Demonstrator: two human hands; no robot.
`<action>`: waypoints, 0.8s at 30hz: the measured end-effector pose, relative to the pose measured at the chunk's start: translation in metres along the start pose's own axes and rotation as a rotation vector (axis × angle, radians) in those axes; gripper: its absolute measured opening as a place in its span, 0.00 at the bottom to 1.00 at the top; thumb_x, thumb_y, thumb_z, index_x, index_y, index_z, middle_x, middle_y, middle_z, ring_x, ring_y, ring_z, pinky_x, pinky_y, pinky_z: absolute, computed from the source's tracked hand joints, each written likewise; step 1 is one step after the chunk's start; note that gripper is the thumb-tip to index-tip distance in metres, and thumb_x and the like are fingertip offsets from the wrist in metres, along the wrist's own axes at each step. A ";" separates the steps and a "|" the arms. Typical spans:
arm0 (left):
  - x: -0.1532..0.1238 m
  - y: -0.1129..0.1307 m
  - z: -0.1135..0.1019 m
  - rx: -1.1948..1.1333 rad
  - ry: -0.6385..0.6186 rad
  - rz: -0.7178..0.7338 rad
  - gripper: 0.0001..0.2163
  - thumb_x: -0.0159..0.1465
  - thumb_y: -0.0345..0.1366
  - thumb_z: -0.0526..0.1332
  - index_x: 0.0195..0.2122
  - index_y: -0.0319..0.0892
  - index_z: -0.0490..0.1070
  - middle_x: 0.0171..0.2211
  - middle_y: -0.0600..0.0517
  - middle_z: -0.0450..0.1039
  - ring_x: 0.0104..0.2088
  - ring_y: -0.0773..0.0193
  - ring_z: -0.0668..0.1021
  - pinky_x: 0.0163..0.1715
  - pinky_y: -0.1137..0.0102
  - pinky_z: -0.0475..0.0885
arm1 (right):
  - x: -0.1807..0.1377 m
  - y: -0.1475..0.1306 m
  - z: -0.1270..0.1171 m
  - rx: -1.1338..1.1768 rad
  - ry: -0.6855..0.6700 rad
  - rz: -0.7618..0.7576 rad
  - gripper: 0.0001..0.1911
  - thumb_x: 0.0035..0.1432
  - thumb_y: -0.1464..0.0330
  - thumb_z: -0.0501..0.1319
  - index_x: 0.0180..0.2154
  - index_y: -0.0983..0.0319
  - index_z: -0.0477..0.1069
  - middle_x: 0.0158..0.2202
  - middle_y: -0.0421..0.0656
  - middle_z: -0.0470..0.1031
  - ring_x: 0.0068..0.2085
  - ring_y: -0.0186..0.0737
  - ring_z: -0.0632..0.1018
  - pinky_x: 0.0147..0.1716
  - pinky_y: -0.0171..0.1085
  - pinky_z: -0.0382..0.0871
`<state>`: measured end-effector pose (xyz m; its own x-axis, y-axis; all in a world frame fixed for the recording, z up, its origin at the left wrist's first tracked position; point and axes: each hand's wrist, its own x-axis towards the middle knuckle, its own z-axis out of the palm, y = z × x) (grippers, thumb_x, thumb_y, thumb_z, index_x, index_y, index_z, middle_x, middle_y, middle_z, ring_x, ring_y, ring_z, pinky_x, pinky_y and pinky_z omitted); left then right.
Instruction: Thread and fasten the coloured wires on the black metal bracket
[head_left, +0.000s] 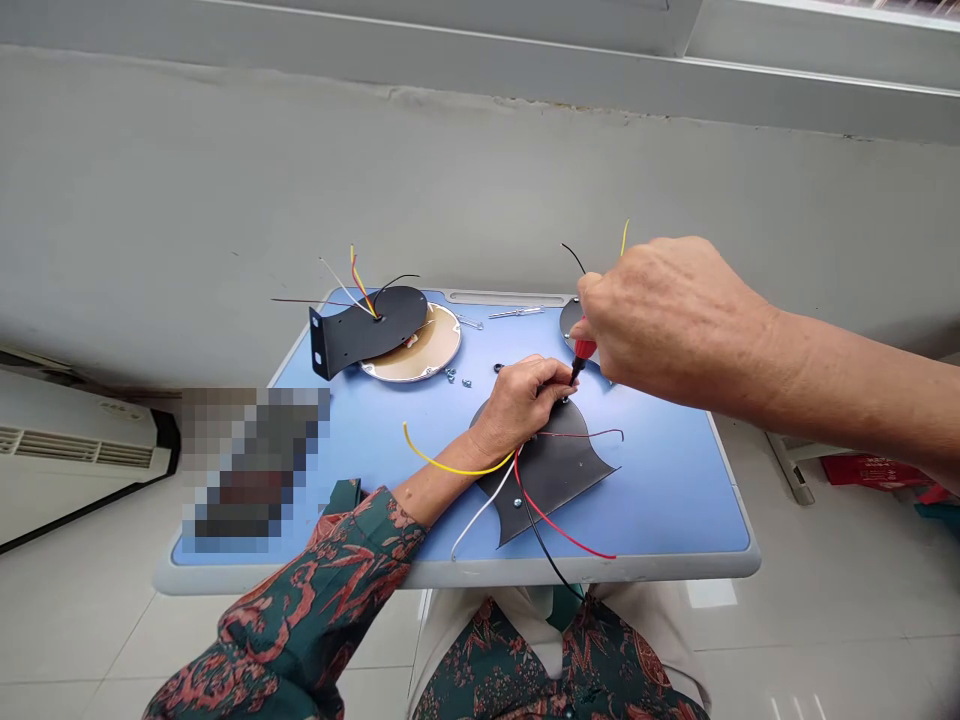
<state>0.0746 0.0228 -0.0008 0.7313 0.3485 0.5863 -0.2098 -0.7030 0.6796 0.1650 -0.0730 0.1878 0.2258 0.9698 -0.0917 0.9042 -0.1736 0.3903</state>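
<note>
My right hand (667, 315) is closed round a red-handled screwdriver (583, 352) whose dark tip points down at the top edge of a black metal bracket plate (559, 470). My left hand (521, 400) is curled on that plate's upper left part, pinching something small I cannot make out beside the tip. Yellow, white, red and black wires (480, 500) trail out from under the left hand across the blue tray table (675, 500).
A second black bracket (367, 330) with wires lies on a round beige disc (424, 350) at the back left. Small screws (457, 377) and metal clips (514, 313) lie near the middle back. A blurred patch covers the tray's left front. A white unit stands at the far left.
</note>
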 end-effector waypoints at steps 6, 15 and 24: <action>0.001 -0.002 0.000 -0.026 0.008 0.034 0.08 0.62 0.23 0.65 0.29 0.42 0.71 0.30 0.54 0.78 0.32 0.65 0.79 0.36 0.69 0.74 | -0.001 0.009 -0.005 0.006 0.040 -0.052 0.16 0.65 0.61 0.58 0.27 0.61 0.72 0.22 0.42 0.68 0.26 0.38 0.74 0.26 0.37 0.53; -0.002 -0.004 0.001 -0.038 -0.049 0.049 0.09 0.64 0.21 0.60 0.31 0.42 0.73 0.32 0.53 0.79 0.34 0.64 0.79 0.37 0.68 0.74 | -0.004 0.002 -0.001 -0.051 -0.052 -0.053 0.08 0.58 0.72 0.58 0.28 0.61 0.73 0.27 0.46 0.74 0.31 0.43 0.74 0.27 0.39 0.51; -0.001 -0.002 0.000 -0.031 -0.082 0.026 0.09 0.65 0.22 0.59 0.31 0.41 0.72 0.32 0.52 0.80 0.35 0.64 0.79 0.39 0.67 0.75 | -0.010 0.018 0.012 0.144 0.086 -0.222 0.06 0.61 0.72 0.57 0.38 0.60 0.72 0.30 0.43 0.74 0.26 0.36 0.67 0.27 0.38 0.49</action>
<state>0.0740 0.0233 -0.0028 0.7761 0.2776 0.5662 -0.2481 -0.6911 0.6789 0.1831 -0.0876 0.1849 -0.0101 0.9968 -0.0797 0.9716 0.0286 0.2348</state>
